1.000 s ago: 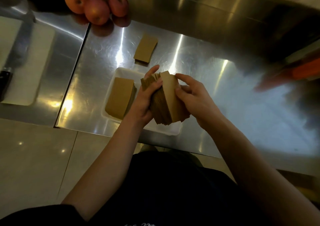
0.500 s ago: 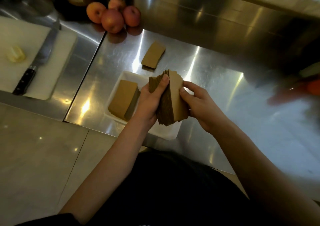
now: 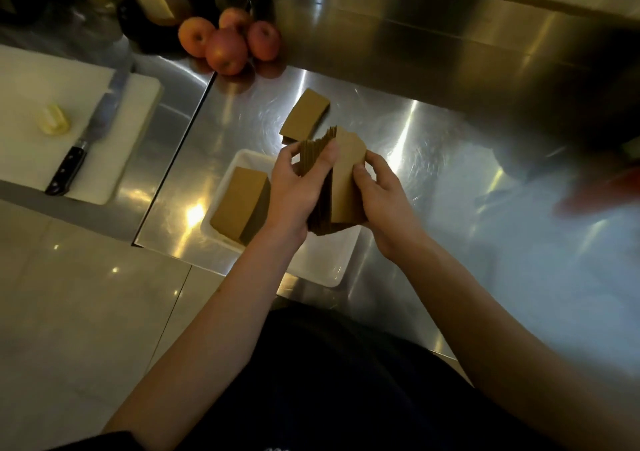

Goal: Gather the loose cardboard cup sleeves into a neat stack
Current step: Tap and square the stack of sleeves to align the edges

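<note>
Above the white tray (image 3: 332, 270), left hand (image 3: 294, 187) and right hand (image 3: 384, 201) clasping an upright bundle of sleeves (image 3: 341, 180), neat stack (image 3: 239, 205) inside the tray, loose sleeve (image 3: 304, 115) just beyond the tray

Left hand (image 3: 294, 187) and right hand (image 3: 384, 205) facing, fingers curled inward

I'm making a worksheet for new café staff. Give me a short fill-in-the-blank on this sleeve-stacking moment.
1. The bundle of sleeves is held between ____ hands, the left hand and the right hand.
2. A finished stack lies in the white ____.
3. The sleeves left on the steel counter lie nearer the ____ than the tray does.
4. On the cutting board lies a ____ with a black handle.

Missing words: both; tray; apples; knife
</note>
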`<state>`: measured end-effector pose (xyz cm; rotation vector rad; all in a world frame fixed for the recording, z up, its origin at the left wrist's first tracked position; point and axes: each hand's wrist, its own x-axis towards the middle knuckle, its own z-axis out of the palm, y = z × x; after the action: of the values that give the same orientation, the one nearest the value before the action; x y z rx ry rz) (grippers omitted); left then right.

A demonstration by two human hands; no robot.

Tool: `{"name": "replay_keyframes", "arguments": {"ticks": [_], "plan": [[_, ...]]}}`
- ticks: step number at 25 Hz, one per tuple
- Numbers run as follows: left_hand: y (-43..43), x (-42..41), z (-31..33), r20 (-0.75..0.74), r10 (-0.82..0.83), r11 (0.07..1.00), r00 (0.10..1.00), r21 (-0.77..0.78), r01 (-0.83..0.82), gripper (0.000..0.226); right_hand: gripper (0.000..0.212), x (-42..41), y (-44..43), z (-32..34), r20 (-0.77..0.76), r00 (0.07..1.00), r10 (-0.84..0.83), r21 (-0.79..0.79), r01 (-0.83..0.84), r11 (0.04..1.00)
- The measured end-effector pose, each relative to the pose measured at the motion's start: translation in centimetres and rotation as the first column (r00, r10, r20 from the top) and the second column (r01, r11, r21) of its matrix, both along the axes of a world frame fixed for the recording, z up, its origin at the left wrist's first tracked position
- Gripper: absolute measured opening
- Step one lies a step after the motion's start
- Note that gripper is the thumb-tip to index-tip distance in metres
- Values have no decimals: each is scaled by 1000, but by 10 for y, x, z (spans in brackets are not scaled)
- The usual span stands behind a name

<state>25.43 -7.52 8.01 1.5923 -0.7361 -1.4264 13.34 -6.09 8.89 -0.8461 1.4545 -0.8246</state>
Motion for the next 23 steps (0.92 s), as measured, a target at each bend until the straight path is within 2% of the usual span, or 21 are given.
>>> {"name": "replay_keyframes", "arguments": {"ticks": [3,7,10,13,16,20,23], "plan": [[-20,8,1,36,-120,992,992,-45,121,66,40,7,-20,2,1,999,-38,-11,38,999],[-64,35,-7,-37,-118,993,992,0,118,63,39,24,-55,2,47,996,-77,3,77,997],[-105,57,-16,-98,-181,982,979,43,186,67,35,41,-85,-1,70,987,-146,101,139,985],[-145,74,-33,-152,-257,952,954,129,277,79,14,58,-115,-10,79,968,-239,210,218,953],[-179,80,-50,-176,-343,901,923,216,376,79,21,70,-144,-21,52,939,-339,302,309,902],[-212,77,-72,-96,-465,854,880,212,474,58,5,78,-176,-33,62,894,-443,365,393,844],[-229,71,-90,87,-587,802,805,202,563,56,17,85,-191,-44,22,898,-439,364,402,840]]}}
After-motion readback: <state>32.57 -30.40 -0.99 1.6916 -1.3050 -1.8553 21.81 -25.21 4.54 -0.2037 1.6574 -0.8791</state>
